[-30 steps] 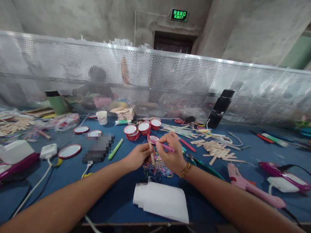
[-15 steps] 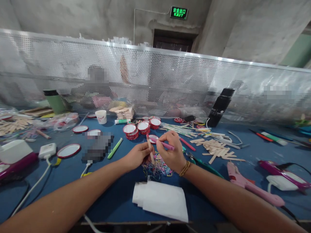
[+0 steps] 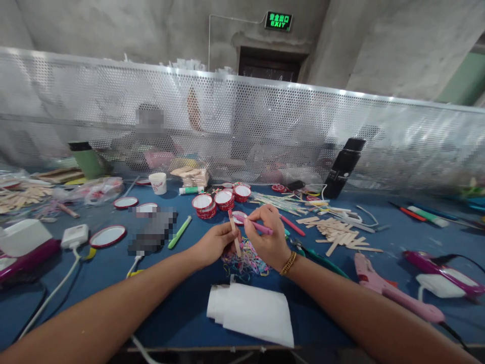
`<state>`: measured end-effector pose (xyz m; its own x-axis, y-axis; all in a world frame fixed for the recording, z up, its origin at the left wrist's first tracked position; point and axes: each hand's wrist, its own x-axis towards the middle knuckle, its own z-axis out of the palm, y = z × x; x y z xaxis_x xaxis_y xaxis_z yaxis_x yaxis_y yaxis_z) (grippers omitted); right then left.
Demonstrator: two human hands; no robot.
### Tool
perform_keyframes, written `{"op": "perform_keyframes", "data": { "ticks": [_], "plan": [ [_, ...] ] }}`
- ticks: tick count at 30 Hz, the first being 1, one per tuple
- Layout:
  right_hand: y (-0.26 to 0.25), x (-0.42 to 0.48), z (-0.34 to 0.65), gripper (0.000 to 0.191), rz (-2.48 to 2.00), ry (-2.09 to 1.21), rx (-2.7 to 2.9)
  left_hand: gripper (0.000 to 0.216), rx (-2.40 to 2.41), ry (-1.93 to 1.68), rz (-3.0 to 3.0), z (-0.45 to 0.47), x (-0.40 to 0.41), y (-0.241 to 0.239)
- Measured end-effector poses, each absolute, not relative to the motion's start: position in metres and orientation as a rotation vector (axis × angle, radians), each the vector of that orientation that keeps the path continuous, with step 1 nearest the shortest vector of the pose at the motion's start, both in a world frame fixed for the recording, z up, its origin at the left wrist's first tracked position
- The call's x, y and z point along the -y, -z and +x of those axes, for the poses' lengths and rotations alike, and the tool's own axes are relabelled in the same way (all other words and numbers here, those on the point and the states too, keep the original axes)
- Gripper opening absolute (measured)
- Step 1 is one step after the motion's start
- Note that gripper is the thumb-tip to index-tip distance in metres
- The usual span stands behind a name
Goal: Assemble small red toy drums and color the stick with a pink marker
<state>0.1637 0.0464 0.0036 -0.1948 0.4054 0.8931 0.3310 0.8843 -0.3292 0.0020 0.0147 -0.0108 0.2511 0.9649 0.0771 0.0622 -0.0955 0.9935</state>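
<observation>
My left hand (image 3: 214, 244) pinches a flat wooden craft stick (image 3: 235, 233) and holds it nearly upright over the blue table. My right hand (image 3: 267, 235) grips a pink marker (image 3: 261, 228) with its tip against the upper part of the stick. Under both hands lies a heap of small coloured rubber bands (image 3: 246, 262). A folded white sheet (image 3: 252, 312) rests on the table just in front of my wrists.
Round red-rimmed lids (image 3: 223, 198) and small mirrors (image 3: 108, 235) lie behind and to the left. A pile of wooden sticks (image 3: 337, 232), a pink glue gun (image 3: 390, 290), green-handled pliers (image 3: 322, 259) and a green marker (image 3: 180, 232) lie around. A perforated metal screen (image 3: 242, 131) closes the far side, with a person behind it.
Almost nothing has changed; both hands stay together on the stick and marker, and the view has only shifted slightly.
</observation>
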Motion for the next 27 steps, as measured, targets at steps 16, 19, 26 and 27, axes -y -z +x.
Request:
{"op": "perform_keyframes", "data": {
  "ticks": [16,19,26,27],
  "plan": [
    [-0.0023,-0.0453,0.1627,0.014,-0.526,-0.064,1.832,0.053,-1.045,-1.038,1.486,0.0022,-0.014,0.0098],
    [-0.0019,-0.0466,0.1634,0.017,-0.547,-0.065,1.835,0.052,-1.063,-1.036,1.461,0.0012,-0.0155,0.0108],
    [-0.0046,-0.0435,0.1659,0.017,-0.528,-0.065,1.791,0.043,-1.05,-1.064,1.485,-0.0039,-0.0227,0.0105],
    [-0.0051,-0.0422,0.1661,0.016,-0.521,-0.063,1.791,0.043,-1.056,-1.066,1.489,-0.0044,-0.0233,0.0104]
  ]
}}
